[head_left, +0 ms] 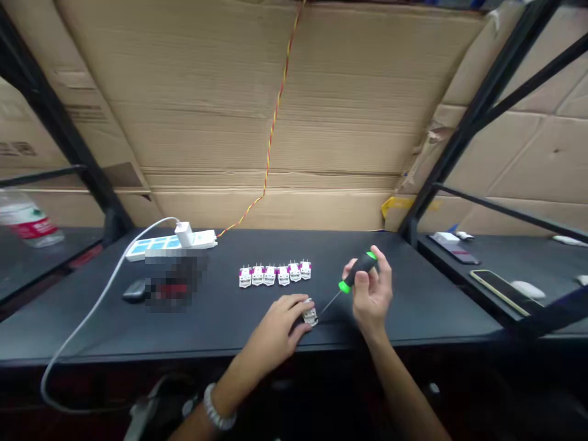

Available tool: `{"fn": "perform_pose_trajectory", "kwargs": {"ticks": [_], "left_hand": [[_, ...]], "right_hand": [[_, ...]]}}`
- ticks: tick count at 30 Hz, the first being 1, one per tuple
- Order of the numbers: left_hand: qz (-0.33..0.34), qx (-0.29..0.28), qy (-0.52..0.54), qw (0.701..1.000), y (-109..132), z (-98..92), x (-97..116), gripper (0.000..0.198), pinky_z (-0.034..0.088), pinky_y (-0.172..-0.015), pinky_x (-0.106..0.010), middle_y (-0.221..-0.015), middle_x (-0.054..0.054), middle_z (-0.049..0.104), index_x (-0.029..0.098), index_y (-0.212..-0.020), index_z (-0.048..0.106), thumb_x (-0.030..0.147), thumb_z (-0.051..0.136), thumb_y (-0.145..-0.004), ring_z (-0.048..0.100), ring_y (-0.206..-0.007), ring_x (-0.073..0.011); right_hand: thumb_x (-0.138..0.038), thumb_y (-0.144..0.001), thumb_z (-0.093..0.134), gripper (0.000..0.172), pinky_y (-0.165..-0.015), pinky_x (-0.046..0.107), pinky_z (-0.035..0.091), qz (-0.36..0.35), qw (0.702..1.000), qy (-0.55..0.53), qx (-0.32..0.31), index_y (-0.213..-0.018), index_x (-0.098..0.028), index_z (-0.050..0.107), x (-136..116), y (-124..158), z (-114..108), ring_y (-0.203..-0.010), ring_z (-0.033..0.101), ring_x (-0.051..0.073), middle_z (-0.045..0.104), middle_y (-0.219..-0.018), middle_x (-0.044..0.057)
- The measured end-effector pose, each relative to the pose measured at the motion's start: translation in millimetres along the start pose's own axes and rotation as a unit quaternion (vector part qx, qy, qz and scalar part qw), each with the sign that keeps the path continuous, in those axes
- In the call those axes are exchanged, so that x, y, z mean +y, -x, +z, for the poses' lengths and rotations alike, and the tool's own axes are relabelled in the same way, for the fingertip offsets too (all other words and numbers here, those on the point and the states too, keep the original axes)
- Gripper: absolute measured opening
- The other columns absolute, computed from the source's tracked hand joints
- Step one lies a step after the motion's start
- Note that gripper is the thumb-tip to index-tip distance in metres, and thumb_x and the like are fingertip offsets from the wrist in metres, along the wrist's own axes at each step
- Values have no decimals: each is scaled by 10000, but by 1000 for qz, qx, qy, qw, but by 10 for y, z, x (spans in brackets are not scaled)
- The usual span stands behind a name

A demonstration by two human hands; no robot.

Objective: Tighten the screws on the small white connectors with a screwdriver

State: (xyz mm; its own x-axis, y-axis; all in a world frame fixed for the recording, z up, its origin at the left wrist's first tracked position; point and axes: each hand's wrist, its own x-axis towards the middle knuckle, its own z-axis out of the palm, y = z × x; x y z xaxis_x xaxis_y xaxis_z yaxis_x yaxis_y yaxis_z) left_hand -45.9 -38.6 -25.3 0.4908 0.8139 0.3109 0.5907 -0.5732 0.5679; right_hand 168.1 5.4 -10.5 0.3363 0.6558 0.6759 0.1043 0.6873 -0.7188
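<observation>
My left hand (278,326) pinches a small white plug-like part (310,315) against the dark tabletop, fingers on its top and thumb along its near side. In my right hand (373,300) is a screwdriver (359,271) with a black and green handle. Its thin shaft slants down to the left, and the tip is at or very close to the right side of the white part; I cannot tell whether it touches. Beyond my left hand, several similar white parts (270,275) with purple sides and metal pins stand in a row.
A white power strip (202,239) with a white charger (184,234) lies at the back left, its cable (98,306) looping over the front edge. Left of it stands a bottle (34,223). Black metal posts (441,159) flank the table; phones (505,291) lie at right.
</observation>
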Motion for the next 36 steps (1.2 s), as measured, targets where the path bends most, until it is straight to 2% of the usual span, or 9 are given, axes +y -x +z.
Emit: {"fn": "perform_pose_trajectory", "kwargs": {"ticks": [11, 15, 19, 22, 26, 28, 32, 34, 36], "left_hand": [[0, -2, 15, 1000, -2, 8, -15, 355, 489, -1190, -473, -1463, -91, 649, 244, -1370, 661, 236, 662, -1016, 612, -1344, -262], [2, -6, 16, 1000, -3, -4, -4, 359, 493, -1183, -467, -1458, -86, 652, 250, -1374, 656, 228, 660, -1016, 610, -1342, -260], [8, -2, 6, 1000, -5, 8, -9, 344, 502, -1172, -469, -1446, -93, 656, 242, -1361, 663, 225, 660, -1017, 618, -1331, -266], [14, 5, 0, 1000, -8, 37, -32, 342, 528, -1144, -454, -1420, -93, 668, 239, -1352, 670, 194, 653, -1014, 640, -1296, -262], [36, 17, 3, 999, -9, 87, -74, 346, 546, -1133, -442, -1408, -91, 670, 237, -1350, 668, 151, 622, -1019, 648, -1285, -250], [41, 23, 5, 999, -7, 105, -82, 350, 549, -1134, -451, -1407, -90, 670, 242, -1350, 665, 141, 615, -1019, 652, -1283, -250], [31, 31, 2, 999, -1, 113, -63, 364, 550, -1136, -468, -1391, -97, 677, 228, -1337, 669, 107, 640, -995, 656, -1278, -256], [27, 34, 4, 999, 4, 108, -48, 375, 546, -1142, -462, -1395, -97, 674, 223, -1342, 667, 97, 647, -988, 651, -1281, -254], [29, 33, 7, 999, 8, 103, -40, 379, 549, -1138, -451, -1398, -91, 672, 228, -1346, 664, 98, 643, -990, 650, -1277, -247]], "right_hand": [[-397, -1024, 662, 470, -609, 294, 615, -67, 998, -9, -10, -1468, -322, 527, -135, 8, 16, -708, 677, 151, 691, -916, 14], [-374, -1026, 659, 471, -621, 312, 624, -69, 997, 5, -15, -1474, -313, 527, -139, 20, 12, -720, 684, 161, 690, -923, 18], [-349, -997, 701, 467, -686, 334, 639, -58, 997, 20, -54, -1441, -301, 564, -217, 34, -17, -771, 691, 170, 697, -990, 41], [-362, -942, 774, 457, -727, 340, 627, -72, 992, 59, -87, -1372, -276, 645, -352, -2, -23, -833, 670, 184, 661, -1101, 73], [-328, -883, 845, 377, -770, 364, 596, -114, 978, 162, -64, -1238, -260, 737, -568, -111, 33, -799, 611, 176, 629, -1083, 58], [-305, -947, 771, 313, -789, 369, 599, -97, 973, 187, -92, -1255, -266, 728, -667, -154, 63, -771, 620, 166, 650, -1093, 57], [-265, -1057, 542, 348, -927, 409, 614, -56, 965, 166, -196, -1399, -255, 610, -805, -171, 75, -1043, 709, 238, 687, -1227, 106], [-266, -1052, 539, 343, -936, 417, 609, -62, 962, 162, -209, -1390, -258, 595, -831, -159, 71, -1094, 699, 251, 684, -1239, 109], [-302, -1005, 646, 319, -886, 398, 607, -78, 962, 176, -195, -1322, -265, 640, -829, -149, 74, -1040, 690, 243, 663, -1216, 99]]}}
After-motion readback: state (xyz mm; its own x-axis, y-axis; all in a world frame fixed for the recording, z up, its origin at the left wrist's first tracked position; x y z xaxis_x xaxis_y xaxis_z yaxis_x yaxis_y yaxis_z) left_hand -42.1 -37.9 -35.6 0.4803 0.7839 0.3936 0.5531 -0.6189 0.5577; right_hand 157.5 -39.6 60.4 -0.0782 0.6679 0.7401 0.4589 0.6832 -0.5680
